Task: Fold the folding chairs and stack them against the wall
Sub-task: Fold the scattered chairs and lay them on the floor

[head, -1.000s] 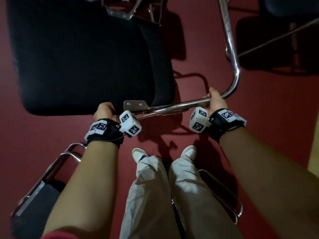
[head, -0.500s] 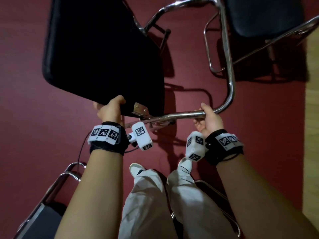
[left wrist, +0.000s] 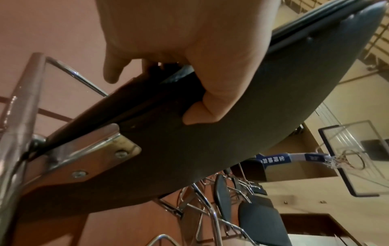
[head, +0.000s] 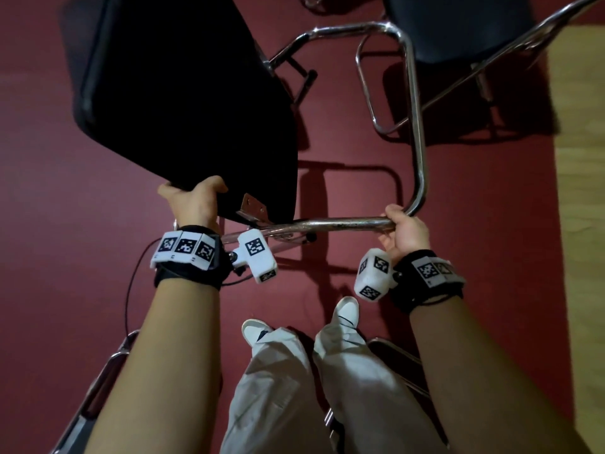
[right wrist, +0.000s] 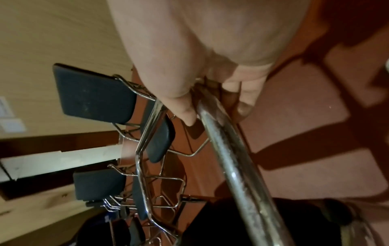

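My left hand (head: 193, 204) grips the near edge of the black seat (head: 183, 93) of the folding chair, fingers curled under the pad and thumb on top. My right hand (head: 406, 232) is clenched around the chrome frame tube (head: 340, 223), just beside its bend. The seat is tilted steeply, its far edge up and away from me. A metal bracket (left wrist: 90, 159) with two screws joins the seat to the tube.

The chair is held over the red floor (head: 65, 257), directly ahead of my shoes (head: 347, 311). Open red floor lies to the left of the seat. A second chair (head: 458, 27) stands ahead on the right, its chrome leg loop close to my chair's frame. Another chair frame (head: 108, 371) sits near my left leg. The red floor ends at a straight edge against the wooden floor (head: 582, 224) on the right.

In the left wrist view, a blue padded arm (left wrist: 294, 158) of a basketball hoop (left wrist: 353, 159) carries white characters, too blurred to read.
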A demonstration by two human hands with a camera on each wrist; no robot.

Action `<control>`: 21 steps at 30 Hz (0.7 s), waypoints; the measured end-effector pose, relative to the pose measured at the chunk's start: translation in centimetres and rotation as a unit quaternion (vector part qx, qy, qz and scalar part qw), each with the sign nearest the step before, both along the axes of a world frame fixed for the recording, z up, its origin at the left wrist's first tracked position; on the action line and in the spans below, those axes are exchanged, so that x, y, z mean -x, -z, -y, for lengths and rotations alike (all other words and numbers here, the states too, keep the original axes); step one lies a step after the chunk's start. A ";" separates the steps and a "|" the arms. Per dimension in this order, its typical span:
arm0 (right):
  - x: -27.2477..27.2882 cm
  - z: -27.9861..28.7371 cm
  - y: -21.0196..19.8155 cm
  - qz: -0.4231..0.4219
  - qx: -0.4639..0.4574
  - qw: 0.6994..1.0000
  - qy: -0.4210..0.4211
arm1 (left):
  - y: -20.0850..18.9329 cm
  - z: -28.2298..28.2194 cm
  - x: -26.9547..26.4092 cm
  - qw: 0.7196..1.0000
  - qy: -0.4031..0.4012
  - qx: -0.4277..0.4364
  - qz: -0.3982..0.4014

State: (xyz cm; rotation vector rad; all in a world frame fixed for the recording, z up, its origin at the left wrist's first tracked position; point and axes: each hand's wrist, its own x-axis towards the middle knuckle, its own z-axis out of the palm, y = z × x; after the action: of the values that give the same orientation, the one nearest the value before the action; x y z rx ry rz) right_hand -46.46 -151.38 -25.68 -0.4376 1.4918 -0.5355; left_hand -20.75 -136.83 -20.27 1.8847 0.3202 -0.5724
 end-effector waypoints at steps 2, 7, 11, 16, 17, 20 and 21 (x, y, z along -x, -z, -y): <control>0.3 0.1 0.2 -0.031 0.016 0.999 -0.005 | 0.0 0.3 0.2 1.000 0.013 0.005 0.006; 0.8 -0.6 0.1 -0.039 0.024 0.999 0.005 | -0.2 1.0 0.2 0.999 0.041 0.012 0.024; 1.2 0.9 -1.9 -0.014 0.039 0.999 -0.025 | -0.7 2.5 1.2 0.996 0.055 -0.008 0.065; 1.3 3.6 -4.3 0.073 0.046 0.994 -0.073 | -1.2 4.3 2.4 0.985 0.120 -0.082 0.098; 1.1 3.8 -5.0 0.101 0.042 0.989 -0.095 | -1.3 4.5 2.6 0.980 0.134 -0.095 0.109; -0.1 4.3 -7.1 0.190 0.034 0.967 -0.166 | -1.7 5.2 3.1 0.958 0.180 -0.143 0.168; -0.4 4.4 -7.7 0.212 0.037 0.960 -0.180 | -2.1 5.4 3.1 0.952 0.192 -0.152 0.185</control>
State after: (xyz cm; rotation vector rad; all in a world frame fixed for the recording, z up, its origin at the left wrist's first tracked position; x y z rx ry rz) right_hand -46.04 -155.78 -18.02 -0.5960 0.9538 -0.3654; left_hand -23.87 -142.22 -18.17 2.3248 -0.2259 -0.4259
